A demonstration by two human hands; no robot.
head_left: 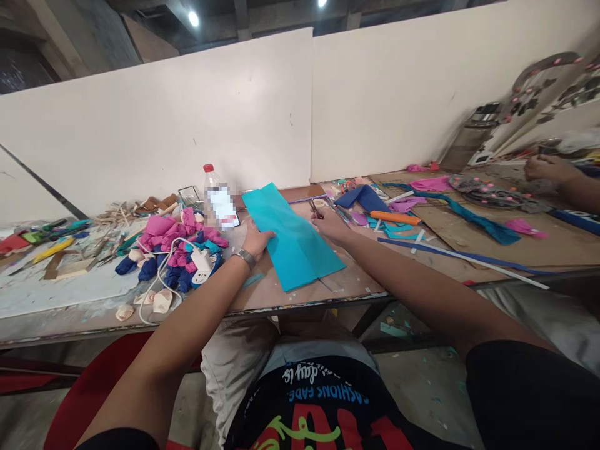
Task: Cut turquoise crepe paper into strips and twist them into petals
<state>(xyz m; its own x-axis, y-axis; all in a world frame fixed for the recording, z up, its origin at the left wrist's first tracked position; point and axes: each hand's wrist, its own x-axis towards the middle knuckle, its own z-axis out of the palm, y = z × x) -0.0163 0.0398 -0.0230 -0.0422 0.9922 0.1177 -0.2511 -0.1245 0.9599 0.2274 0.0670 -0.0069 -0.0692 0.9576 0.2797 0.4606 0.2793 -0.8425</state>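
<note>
A long turquoise sheet [300,244], paper-like with faint creases, lies slantwise before me over the table. At its left edge my left hand [257,242] is closed, thumb on top and the other fingers mostly hidden. My right hand [332,225] is at the sheet's right side, with its fingers closed round a pair of scissors [315,209]. The scissors point up and away from me, by the sheet's upper right edge; whether the blades touch it I cannot tell.
Left are pink and navy bundles [164,234], a white power strip [202,265] with a cable, a red-capped bottle [209,175] and a lit phone [224,207]. Right are an orange roll [395,217], coloured strips and cardboard [450,240]. Another person's hand [546,169] is far right.
</note>
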